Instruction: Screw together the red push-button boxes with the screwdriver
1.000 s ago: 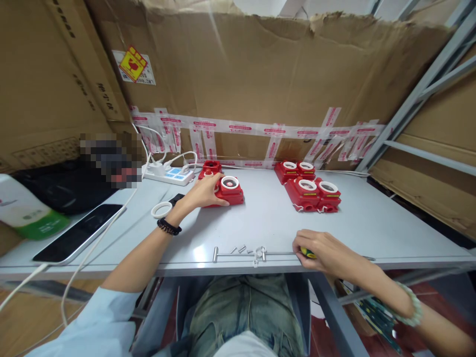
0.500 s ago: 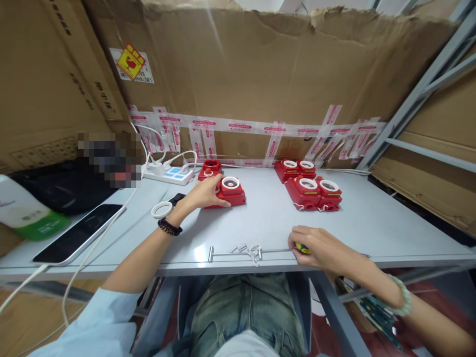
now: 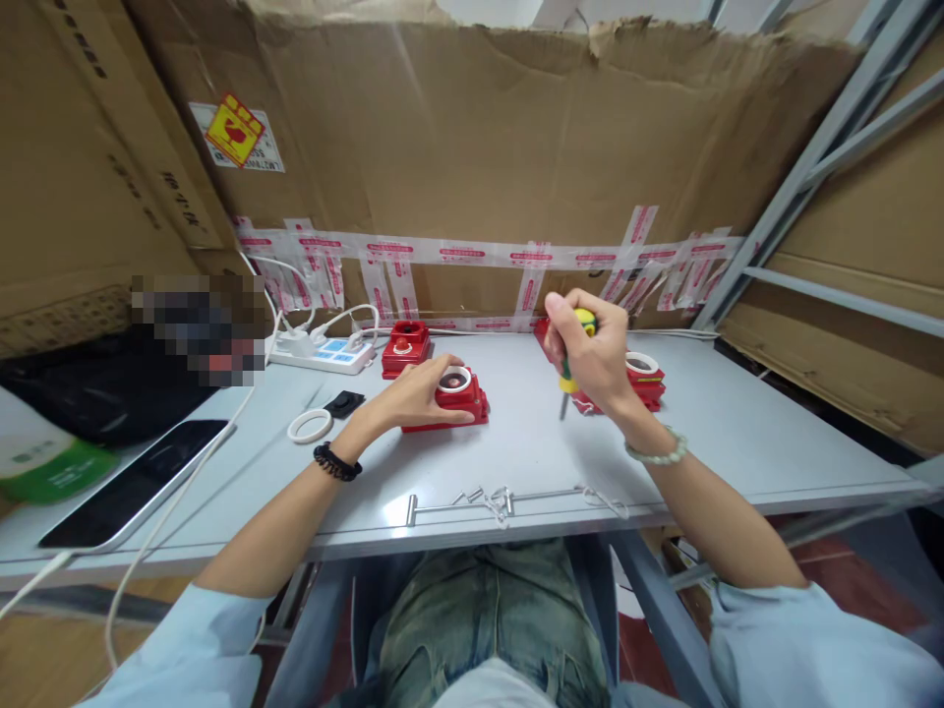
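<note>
My left hand [image 3: 413, 395] is wrapped over a red box-shaped housing [image 3: 472, 401], which has a white ring [image 3: 455, 380] on top and lies on the table. In the air to the right, my right hand [image 3: 596, 344] grips a yellow-and-green screwdriver [image 3: 567, 383], its metal shaft slanting down over the bare tabletop. Behind that hand are more red housings [image 3: 653, 388], partly hidden by it. Along the front edge lie metal T-shaped rods [image 3: 449, 506] among several small screws or pins [image 3: 472, 495]. Another red unit [image 3: 405, 349] sits behind my left hand.
Left of my left hand rest a loose white ring [image 3: 310, 426] and a small black part [image 3: 344, 403]. Behind them is a white power strip [image 3: 324, 352] with plugs and cables. A phone [image 3: 137, 482] lies at the left. Cardboard [image 3: 472, 128] walls the back of the table [image 3: 752, 433].
My right hand has lifted the screwdriver from the table's front edge, up and away from me, and now holds it tip downward. My left hand stays on the red housing.
</note>
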`<state>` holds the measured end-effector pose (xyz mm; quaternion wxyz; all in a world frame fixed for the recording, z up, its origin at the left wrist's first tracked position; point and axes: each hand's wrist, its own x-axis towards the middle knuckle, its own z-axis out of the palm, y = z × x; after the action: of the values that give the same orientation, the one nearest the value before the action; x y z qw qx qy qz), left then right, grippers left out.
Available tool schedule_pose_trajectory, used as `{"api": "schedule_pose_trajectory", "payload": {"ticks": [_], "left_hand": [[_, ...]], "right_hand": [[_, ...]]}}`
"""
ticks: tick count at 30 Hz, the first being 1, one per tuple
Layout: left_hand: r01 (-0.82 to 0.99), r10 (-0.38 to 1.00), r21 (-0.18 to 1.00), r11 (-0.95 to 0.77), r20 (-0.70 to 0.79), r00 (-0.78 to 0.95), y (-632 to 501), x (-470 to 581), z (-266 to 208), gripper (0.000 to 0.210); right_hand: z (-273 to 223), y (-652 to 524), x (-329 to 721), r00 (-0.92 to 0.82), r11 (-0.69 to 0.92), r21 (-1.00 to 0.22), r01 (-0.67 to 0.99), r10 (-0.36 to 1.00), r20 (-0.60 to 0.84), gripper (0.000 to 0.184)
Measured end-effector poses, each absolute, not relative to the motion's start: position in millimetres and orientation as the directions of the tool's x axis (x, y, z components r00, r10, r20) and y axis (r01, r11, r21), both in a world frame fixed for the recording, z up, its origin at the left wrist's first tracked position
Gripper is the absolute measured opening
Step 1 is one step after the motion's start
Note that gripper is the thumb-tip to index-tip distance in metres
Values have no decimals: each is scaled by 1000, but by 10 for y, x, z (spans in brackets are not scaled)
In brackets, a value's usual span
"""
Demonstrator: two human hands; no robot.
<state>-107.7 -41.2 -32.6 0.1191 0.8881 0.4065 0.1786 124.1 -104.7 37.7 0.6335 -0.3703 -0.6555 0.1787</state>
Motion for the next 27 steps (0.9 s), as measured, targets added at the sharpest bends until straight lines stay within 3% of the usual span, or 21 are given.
{"api": "schedule_pose_trajectory", "payload": {"ticks": [4, 10, 14, 21, 23, 27], "left_hand": [[610, 683, 309, -729, 284, 672, -472, -895, -354, 66], [600, 661, 277, -751, 317, 681, -590, -765, -393, 68], [561, 608, 239, -793, 377, 699, -632, -810, -363, 64], [542, 516, 127, -831, 542, 664, -754, -884, -192, 19], [532, 505, 101, -840, 502, 702, -896, -858, -150, 18], [444, 469, 149, -883, 275, 840, -1239, -780, -181, 19]], "right_hand": [[340, -763, 980, 215, 658, -750, -66, 743, 633, 45], [195, -617, 908, 314, 594, -744, -304, 800, 511, 50], [170, -679, 927, 303, 599, -729, -331, 799, 519, 49], [147, -735, 933, 310, 636, -708, -306, 770, 558, 47], [141, -731, 940, 311, 637, -710, -300, 769, 559, 46], [130, -724, 953, 299, 647, -712, -273, 760, 577, 45]]}}
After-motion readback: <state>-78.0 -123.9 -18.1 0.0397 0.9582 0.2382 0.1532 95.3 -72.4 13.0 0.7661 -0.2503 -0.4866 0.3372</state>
